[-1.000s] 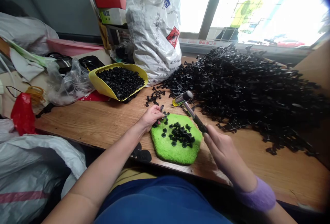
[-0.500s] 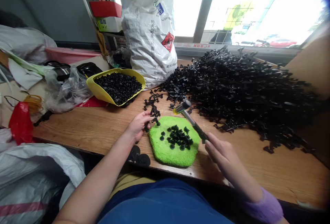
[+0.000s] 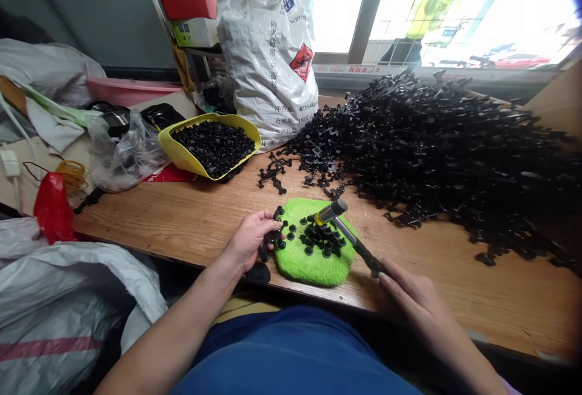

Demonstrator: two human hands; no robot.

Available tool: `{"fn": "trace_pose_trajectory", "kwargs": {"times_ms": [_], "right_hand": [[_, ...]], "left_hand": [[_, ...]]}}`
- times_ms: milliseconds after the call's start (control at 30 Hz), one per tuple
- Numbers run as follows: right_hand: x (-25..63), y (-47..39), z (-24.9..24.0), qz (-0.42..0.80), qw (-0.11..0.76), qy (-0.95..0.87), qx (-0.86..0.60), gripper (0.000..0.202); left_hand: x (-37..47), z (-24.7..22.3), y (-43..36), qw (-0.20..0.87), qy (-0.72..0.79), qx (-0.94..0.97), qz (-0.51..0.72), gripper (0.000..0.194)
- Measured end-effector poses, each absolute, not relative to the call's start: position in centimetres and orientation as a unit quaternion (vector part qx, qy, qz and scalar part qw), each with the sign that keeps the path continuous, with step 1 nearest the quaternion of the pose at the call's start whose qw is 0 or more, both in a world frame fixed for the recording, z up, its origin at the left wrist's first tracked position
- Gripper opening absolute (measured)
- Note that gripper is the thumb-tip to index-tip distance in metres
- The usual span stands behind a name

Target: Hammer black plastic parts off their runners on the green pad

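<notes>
My left hand pinches a black plastic sprue at the left edge of a green fuzzy pad. Small black parts lie in a cluster on the pad, with a few single ones to their left. My right hand is closed round the dark handle of a small hammer. The hammer's head, black at one end and yellow at the other, is over the upper part of the cluster; whether it touches them I cannot tell.
A big heap of black sprues covers the back right of the wooden table. A yellow scoop full of black parts stands back left, beside a white sack. A red bag hangs at the left edge.
The hammer head has come down and right, over the cluster. My left hand has moved right with its sprue, whose far part no longer reaches up the table. The view has shifted slightly.
</notes>
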State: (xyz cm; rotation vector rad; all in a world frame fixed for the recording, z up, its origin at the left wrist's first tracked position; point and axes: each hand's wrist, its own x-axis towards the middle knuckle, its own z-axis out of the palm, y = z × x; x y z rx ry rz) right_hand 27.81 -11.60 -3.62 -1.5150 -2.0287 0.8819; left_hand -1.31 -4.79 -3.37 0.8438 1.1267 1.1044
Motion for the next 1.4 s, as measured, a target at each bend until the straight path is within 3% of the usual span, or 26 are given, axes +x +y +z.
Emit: {"fn": "trace_pose_trajectory", "kwargs": {"times_ms": [600, 900, 1067, 1233, 1400], "right_hand": [[26.7, -11.3, -2.0, 0.326, 0.236, -0.742, -0.536, 0.030], [25.7, -10.4, -1.6, 0.204, 0.269, -0.785, -0.520, 0.025], [24.9, -9.5, -1.1, 0.106, 0.169, -0.836, -0.511, 0.027], [24.8, -9.4, -0.4, 0.085, 0.206, -0.828, -0.514, 0.025], [24.7, -9.0, -1.2, 0.034, 0.093, -0.849, -0.520, 0.025]], "left_hand": [[-0.6, -2.8, -2.8, 0.622, 0.511, 0.435, 0.404, 0.016], [-0.4, -2.0, -2.8, 0.627, 0.526, 0.426, 0.385, 0.010], [-0.5, -2.2, -2.8, 0.633, 0.514, 0.428, 0.389, 0.011], [-0.6, -2.4, -2.7, 0.636, 0.510, 0.430, 0.388, 0.011], [-0.7, -2.5, -2.6, 0.634, 0.511, 0.428, 0.392, 0.010]]}}
